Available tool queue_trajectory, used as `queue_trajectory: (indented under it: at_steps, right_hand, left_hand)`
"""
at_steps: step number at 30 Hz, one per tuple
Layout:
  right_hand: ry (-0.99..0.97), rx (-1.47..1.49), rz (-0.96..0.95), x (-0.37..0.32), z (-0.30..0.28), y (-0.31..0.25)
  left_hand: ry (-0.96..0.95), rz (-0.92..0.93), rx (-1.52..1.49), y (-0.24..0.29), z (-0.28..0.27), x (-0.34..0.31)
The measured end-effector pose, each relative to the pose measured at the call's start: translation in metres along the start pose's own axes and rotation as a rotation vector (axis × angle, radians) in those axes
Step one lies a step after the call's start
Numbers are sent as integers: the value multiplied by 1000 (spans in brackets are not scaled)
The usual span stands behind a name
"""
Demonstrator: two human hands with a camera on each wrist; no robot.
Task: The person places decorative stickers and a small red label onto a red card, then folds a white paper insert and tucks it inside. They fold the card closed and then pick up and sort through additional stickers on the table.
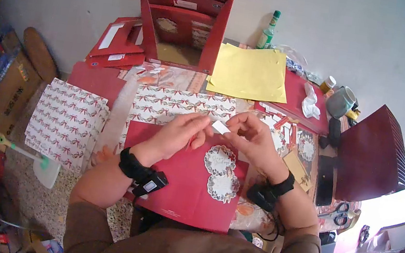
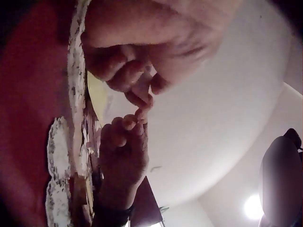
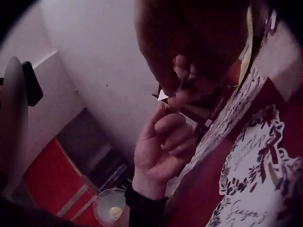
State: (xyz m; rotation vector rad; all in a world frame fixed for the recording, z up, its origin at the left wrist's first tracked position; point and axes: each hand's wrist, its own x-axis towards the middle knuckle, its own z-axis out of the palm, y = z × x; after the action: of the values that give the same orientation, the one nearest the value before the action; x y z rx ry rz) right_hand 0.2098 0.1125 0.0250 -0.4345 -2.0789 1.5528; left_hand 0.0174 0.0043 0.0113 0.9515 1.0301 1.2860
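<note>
Over a red cardboard sheet point(image 1: 174, 174), both hands meet at a small white rectangular piece point(image 1: 221, 127). My right hand point(image 1: 257, 141) pinches one end of it between thumb and fingers. My left hand point(image 1: 178, 132) has its thumb and forefinger together at the other end. Fingertips of the two hands come right up to each other in the left wrist view, and a white corner of the piece point(image 3: 163, 96) shows between them in the right wrist view. Two scalloped wreath cutouts point(image 1: 220, 159) lie on the red sheet's right part.
Behind the red sheet lies ribbon-patterned paper point(image 1: 164, 105); more is stacked at left point(image 1: 64, 124). A tall red box point(image 1: 178, 60) stands at the back beside yellow sheets point(image 1: 249, 73). A green bottle point(image 1: 268, 31), a mug point(image 1: 340, 102) and scissors point(image 1: 341, 213) are farther out.
</note>
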Motion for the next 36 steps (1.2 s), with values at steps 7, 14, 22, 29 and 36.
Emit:
queue_trajectory:
  at_steps: [7, 14, 22, 29, 36]
  right_hand:
    - [7, -589, -368, -4, 0, 1]
    - [29, -388, -155, -3, -12, -1]
    - [31, -331, -215, -3, -7, -5]
    - [-39, -577, -478, 4, -7, 0]
    - [-31, -740, -532, 1, -5, -1]
  left_hand:
    - [-146, -77, 60, -7, -2, 1]
    - [54, 211, 658, -4, -2, 0]
    - [53, 287, 625, -12, -4, 3]
    - [8, 196, 668, -12, -4, 2]
    - [-66, 103, 568, -19, -5, 5]
